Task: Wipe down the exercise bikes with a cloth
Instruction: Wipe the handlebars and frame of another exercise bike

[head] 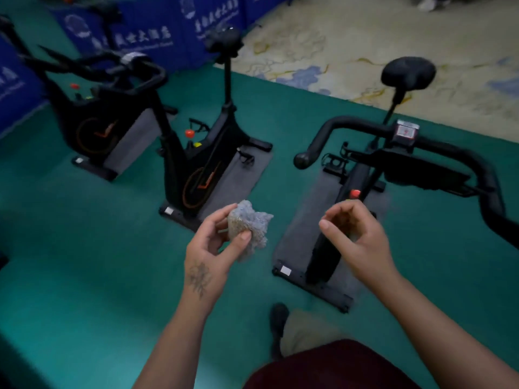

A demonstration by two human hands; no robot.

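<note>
My left hand [213,242] grips a crumpled pale grey cloth [250,228] between thumb and fingers, held in front of me above the green floor. A little to its right, my right hand [354,237] hovers with fingers loosely curled and nothing in it. Three black exercise bikes stand ahead. The nearest bike [393,169] is at the right, its handlebar and small console just beyond my right hand. A second bike [202,161] stands in the middle. A third bike [98,113] is at the far left.
Each bike sits on a grey mat [300,240] on the green floor [84,248]. Blue banner panels [157,32] line the back left. A patterned beige carpet [351,46] lies beyond the bikes. My dark shoe [278,318] and leg are at the bottom.
</note>
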